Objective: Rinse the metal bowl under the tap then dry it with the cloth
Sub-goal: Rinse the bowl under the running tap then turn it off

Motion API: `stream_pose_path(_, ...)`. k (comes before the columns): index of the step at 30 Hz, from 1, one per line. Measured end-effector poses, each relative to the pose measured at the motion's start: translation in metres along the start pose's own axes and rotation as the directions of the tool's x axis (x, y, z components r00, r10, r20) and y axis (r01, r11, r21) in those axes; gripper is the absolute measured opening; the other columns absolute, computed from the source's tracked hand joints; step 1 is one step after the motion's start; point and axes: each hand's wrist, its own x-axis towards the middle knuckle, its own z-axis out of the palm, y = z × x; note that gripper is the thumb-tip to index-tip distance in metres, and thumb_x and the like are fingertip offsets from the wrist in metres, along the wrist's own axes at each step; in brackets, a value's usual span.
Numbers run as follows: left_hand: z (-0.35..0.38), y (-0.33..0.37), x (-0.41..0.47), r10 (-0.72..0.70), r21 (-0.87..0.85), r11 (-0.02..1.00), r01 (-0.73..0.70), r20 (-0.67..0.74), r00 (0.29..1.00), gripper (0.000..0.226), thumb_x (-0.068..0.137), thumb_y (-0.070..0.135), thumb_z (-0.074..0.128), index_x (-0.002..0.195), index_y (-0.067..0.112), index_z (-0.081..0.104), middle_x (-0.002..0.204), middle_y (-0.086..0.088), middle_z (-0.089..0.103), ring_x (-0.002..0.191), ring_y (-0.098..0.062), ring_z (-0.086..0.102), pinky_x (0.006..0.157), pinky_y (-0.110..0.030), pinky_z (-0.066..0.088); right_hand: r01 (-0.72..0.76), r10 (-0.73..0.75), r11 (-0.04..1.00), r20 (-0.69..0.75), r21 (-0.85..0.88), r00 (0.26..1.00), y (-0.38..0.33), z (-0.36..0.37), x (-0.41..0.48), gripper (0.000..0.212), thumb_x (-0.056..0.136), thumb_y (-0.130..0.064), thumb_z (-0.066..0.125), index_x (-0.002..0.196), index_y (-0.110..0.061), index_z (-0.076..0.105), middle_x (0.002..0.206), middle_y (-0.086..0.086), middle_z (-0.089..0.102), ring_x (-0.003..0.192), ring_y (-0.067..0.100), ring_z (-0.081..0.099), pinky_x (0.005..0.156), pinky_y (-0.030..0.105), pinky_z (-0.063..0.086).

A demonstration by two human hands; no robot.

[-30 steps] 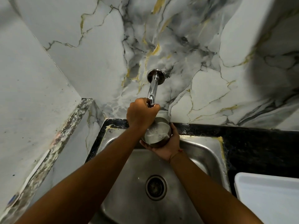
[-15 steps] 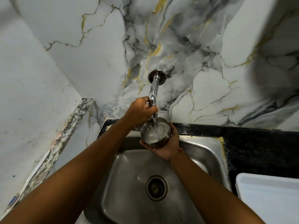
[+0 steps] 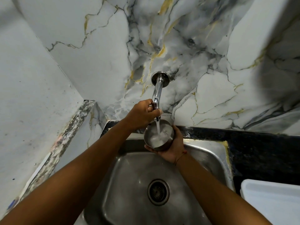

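Observation:
A small round metal bowl (image 3: pixel 165 129) sits cupped from below in my right hand (image 3: pixel 174 148), right under the spout over the back of the sink. A chrome tap (image 3: pixel 157 93) juts from the marble wall, and a stream of water falls from it into the bowl, which holds frothy water. My left hand (image 3: pixel 141 113) is closed around the tap's handle near the spout end. No cloth is in view.
A steel sink (image 3: pixel 211 153) with a round drain (image 3: pixel 158 191) lies below my arms. A black counter (image 3: pixel 259 153) runs to the right, with a white tray (image 3: pixel 272 203) at the lower right. Marble walls close in behind and on the left.
Water now pours from the tap in a full stream into the bowl. My left hand has shifted slightly on the tap handle. The bowl stays in my right hand under the spout.

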Motion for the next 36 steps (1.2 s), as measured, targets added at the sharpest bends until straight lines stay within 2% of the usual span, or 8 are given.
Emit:
stream_pose_path(5, 0.001, 0.001, -0.001, 0.024, 0.003, 1.000, -0.024, -0.001, 1.000, 0.016, 0.094, 0.016, 0.065, 0.083, 0.019, 0.053, 0.041, 0.022, 0.056, 0.044, 0.004, 0.057, 0.068, -0.025, 0.049, 0.069, -0.069, 0.998, -0.062, 0.001, 0.996, -0.014, -0.017, -0.006, 0.076, 0.080, -0.066, 0.056, 0.135, -0.014, 0.056, 0.136, 0.025, 0.059, 0.128, 0.047, 0.050, 0.109, 0.067, 0.037)
stream_pose_path(10, 0.002, -0.004, 0.002, 0.019, 0.011, 1.000, -0.019, -0.025, 1.000, 0.019, 0.092, 0.019, 0.067, 0.079, 0.023, 0.054, 0.041, 0.023, 0.053, 0.044, 0.004, 0.054, 0.074, -0.036, 0.057, 0.085, -0.085, 0.996, -0.029, -0.012, 0.996, -0.016, 0.006, 0.005, 0.076, 0.079, -0.067, 0.056, 0.136, -0.018, 0.056, 0.140, 0.024, 0.057, 0.129, 0.046, 0.051, 0.109, 0.065, 0.038)
stream_pose_path(15, 0.001, -0.006, 0.002, 0.021, 0.029, 0.999, -0.020, -0.024, 1.000, 0.017, 0.092, 0.021, 0.068, 0.080, 0.020, 0.055, 0.042, 0.023, 0.054, 0.045, 0.004, 0.055, 0.073, -0.035, 0.057, -0.007, 0.008, 0.999, 0.024, -0.036, 1.000, 0.000, 0.006, 0.007, 0.079, 0.079, -0.068, 0.056, 0.138, -0.015, 0.056, 0.142, 0.025, 0.056, 0.130, 0.048, 0.049, 0.109, 0.069, 0.036)
stream_pose_path(22, 0.003, -0.006, 0.002, 0.038, 0.044, 0.998, -0.037, -0.019, 0.999, 0.011, 0.094, 0.022, 0.066, 0.093, 0.016, 0.056, 0.046, 0.025, 0.060, 0.050, 0.008, 0.061, 0.069, -0.020, 0.052, 0.032, -0.036, 0.997, -0.059, -0.069, 0.998, -0.016, -0.014, -0.001, 0.081, 0.076, -0.068, 0.058, 0.138, -0.016, 0.055, 0.139, 0.025, 0.058, 0.129, 0.048, 0.051, 0.109, 0.066, 0.037)
stream_pose_path(27, 0.003, -0.009, 0.003, 0.021, 0.084, 0.996, -0.016, -0.065, 0.998, 0.015, 0.091, 0.028, 0.069, 0.091, 0.016, 0.059, 0.058, 0.011, 0.056, 0.058, 0.000, 0.060, 0.076, -0.033, 0.056, 0.038, -0.039, 0.997, -0.018, -0.062, 0.999, -0.012, 0.012, 0.005, 0.078, 0.080, -0.070, 0.053, 0.137, -0.017, 0.057, 0.140, 0.023, 0.058, 0.129, 0.045, 0.052, 0.109, 0.065, 0.038)
stream_pose_path(30, 0.004, -0.011, 0.002, 0.033, 0.106, 0.994, -0.026, -0.070, 0.997, 0.024, 0.091, 0.032, 0.069, 0.097, 0.010, 0.062, 0.077, -0.007, 0.070, 0.074, -0.011, 0.069, 0.075, -0.033, 0.057, -0.022, 0.026, 0.996, 0.044, -0.091, 0.999, -0.003, 0.012, 0.006, 0.087, 0.077, -0.074, 0.055, 0.140, -0.014, 0.056, 0.143, 0.024, 0.056, 0.132, 0.046, 0.049, 0.111, 0.066, 0.035)
stream_pose_path(33, 0.005, -0.015, 0.001, 0.052, 0.144, 0.989, -0.037, -0.103, 0.993, 0.025, 0.090, 0.035, 0.069, 0.099, 0.013, 0.063, 0.077, 0.006, 0.071, 0.068, 0.002, 0.067, 0.070, -0.023, 0.052, -0.055, 0.058, 0.992, 0.021, -0.113, 0.998, 0.002, 0.002, -0.005, 0.085, 0.077, -0.073, 0.057, 0.136, -0.011, 0.061, 0.139, 0.024, 0.060, 0.133, 0.046, 0.048, 0.112, 0.066, 0.033)
stream_pose_path(36, 0.014, -0.022, -0.002, 0.101, 0.263, 0.964, -0.037, -0.232, 0.967, 0.046, 0.082, 0.060, 0.063, 0.103, 0.018, 0.065, 0.084, -0.001, 0.074, 0.080, -0.018, 0.070, 0.075, -0.041, 0.058, -0.066, 0.065, 0.985, -0.014, -0.159, 0.998, 0.003, -0.010, -0.020, 0.081, 0.079, -0.070, 0.056, 0.136, -0.012, 0.061, 0.138, 0.021, 0.061, 0.135, 0.042, 0.047, 0.109, 0.061, 0.039)
